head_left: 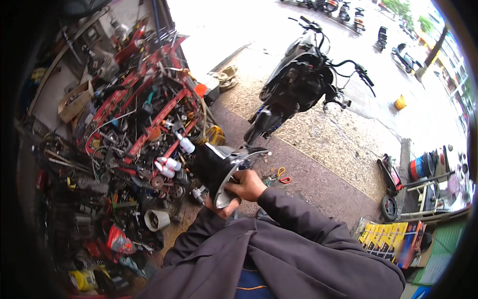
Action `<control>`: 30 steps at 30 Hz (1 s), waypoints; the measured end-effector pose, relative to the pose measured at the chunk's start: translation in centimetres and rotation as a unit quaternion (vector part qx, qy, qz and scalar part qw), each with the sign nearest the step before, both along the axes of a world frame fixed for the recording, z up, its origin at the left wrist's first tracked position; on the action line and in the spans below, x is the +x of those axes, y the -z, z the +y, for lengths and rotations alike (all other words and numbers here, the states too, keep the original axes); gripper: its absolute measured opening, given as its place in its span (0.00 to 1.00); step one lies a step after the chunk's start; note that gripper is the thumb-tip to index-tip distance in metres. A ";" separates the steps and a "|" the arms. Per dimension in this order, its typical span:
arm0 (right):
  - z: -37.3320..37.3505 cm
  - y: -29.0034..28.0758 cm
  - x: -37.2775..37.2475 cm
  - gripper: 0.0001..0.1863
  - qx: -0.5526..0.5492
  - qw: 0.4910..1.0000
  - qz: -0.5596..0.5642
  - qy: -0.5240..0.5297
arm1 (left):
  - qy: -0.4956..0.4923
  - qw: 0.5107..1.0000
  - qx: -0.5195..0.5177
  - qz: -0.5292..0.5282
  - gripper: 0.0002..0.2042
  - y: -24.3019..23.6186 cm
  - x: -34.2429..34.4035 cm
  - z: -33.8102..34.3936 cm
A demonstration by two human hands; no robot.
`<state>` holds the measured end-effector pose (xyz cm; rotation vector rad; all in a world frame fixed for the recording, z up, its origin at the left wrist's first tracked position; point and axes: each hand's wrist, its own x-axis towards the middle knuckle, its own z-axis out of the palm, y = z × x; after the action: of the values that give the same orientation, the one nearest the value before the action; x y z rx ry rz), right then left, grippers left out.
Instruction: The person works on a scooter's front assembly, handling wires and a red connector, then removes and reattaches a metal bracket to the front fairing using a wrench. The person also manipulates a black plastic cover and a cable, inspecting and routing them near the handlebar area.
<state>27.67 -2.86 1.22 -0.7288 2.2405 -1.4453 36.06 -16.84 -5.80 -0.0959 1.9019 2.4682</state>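
In front of my body I hold a curved black and silver-grey shell [211,162]. It looks like a scooter body panel or lamp housing; I cannot tell which. My left hand [224,208] grips its lower edge from beneath, fingers partly hidden behind the rim. Higher up, my right hand [249,185] is closed on the near edge, thumb toward the inside. Beyond the shell stands a scooter [294,79] with its handlebar bare and dark inner parts exposed.
A red rack [169,107] heaped with tools and parts fills the left side. White bottles [185,143] lie beside the shell. Pliers with red and yellow handles [284,177] rest on the floor. At the right are yellow boxes [383,236] and a small wheel [389,208].
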 end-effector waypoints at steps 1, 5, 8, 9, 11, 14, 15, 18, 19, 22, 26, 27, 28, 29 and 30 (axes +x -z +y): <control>0.4 0.0 -0.1 0.19 0.006 1.000 0.018 -0.011 | -0.019 0.990 -0.119 0.067 0.20 0.0 0.1 0.5; 1.2 -0.2 -0.4 0.19 0.005 0.999 -0.016 -0.037 | 0.059 0.995 0.041 0.065 0.20 -1.8 0.2 0.8; 1.7 -0.8 -0.3 0.19 0.038 0.999 0.009 0.010 | 0.055 0.980 -0.155 0.114 0.18 -2.8 -0.3 1.0; 1.9 -1.0 -0.3 0.19 0.042 0.999 0.009 0.023 | 0.049 0.970 -0.197 0.133 0.17 -2.9 -0.5 1.2; 2.2 -1.1 -0.7 0.16 0.021 1.000 -0.013 -0.017 | 0.049 0.938 -0.311 0.148 0.16 -3.2 -0.4 1.3; 2.8 -0.8 -0.8 0.15 -0.026 0.997 -0.070 -0.036 | 0.017 0.937 -0.310 0.160 0.14 -3.6 -0.2 1.8; 2.9 -0.6 -0.7 0.15 0.017 0.998 -0.057 -0.013 | 0.020 0.945 -0.288 0.151 0.15 -4.0 0.0 1.8; 2.9 -0.4 -0.8 0.16 0.006 0.998 -0.055 -0.027 | 0.006 0.969 -0.211 0.125 0.18 -5.2 0.3 2.2; 2.9 -0.4 -0.8 0.17 -0.021 0.996 -0.077 -0.039 | -0.008 0.981 -0.162 0.104 0.18 -5.6 0.2 2.4; 2.8 -0.4 -0.5 0.17 0.001 0.998 -0.063 -0.007 | 0.028 0.965 -0.221 0.138 0.20 -6.5 0.2 2.1; 2.6 0.0 -0.4 0.18 -0.036 0.994 -0.099 -0.024 | 0.026 0.992 -0.109 0.056 0.19 -6.7 0.5 2.2; 2.5 0.2 -0.4 0.18 -0.023 0.996 -0.085 -0.012 | 0.026 0.988 -0.117 0.098 0.19 -6.6 0.6 2.2; 2.5 0.4 -0.2 0.19 -0.015 0.998 -0.068 0.004 | 0.026 0.982 -0.124 0.141 0.19 -6.5 0.8 2.2; 2.4 0.5 -0.1 0.19 0.000 0.998 -0.057 0.013 | 0.024 0.988 -0.092 0.121 0.18 -6.4 1.0 2.1; 2.5 0.6 -0.1 0.20 0.025 0.999 -0.019 0.027 | 0.016 0.999 0.004 0.039 0.17 -6.3 1.2 2.0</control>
<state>27.59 -0.37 0.63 -0.6252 2.2749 -1.4114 37.25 -14.83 0.49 0.0318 1.9070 2.4949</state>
